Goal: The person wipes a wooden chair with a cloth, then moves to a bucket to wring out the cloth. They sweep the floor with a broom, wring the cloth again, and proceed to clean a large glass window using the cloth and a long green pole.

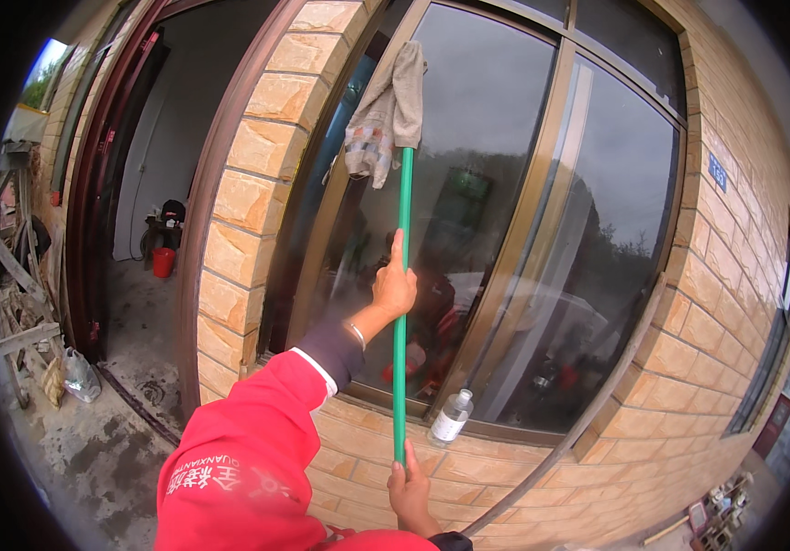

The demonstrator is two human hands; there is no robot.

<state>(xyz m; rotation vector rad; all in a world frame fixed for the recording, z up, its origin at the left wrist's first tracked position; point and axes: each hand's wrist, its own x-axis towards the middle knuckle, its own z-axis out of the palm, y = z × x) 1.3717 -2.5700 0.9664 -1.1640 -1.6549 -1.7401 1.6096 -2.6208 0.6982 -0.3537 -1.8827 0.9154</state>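
Note:
A long green pole [401,367] stands nearly upright before the window. Over its top end hangs a grey cloth [404,96] with a checked lower part, against the left side of the window; whatever head lies under the cloth is hidden. My left hand [396,289], in a red sleeve with a dark cuff, is closed round the middle of the pole, its index finger stretched up along it. Lower down, my right hand [412,491] grips the pole near its bottom end. A clear bottle [451,418] with a white label stands on the sill, right of the pole.
The window has brown metal frames [511,220] and reflective glass. Tan brick [252,151] surrounds it. A thin hose or rod [588,413] slants across the lower right. At left are an open doorway with a red bucket [163,263], stacked wood [28,335] and a plastic bag [81,376].

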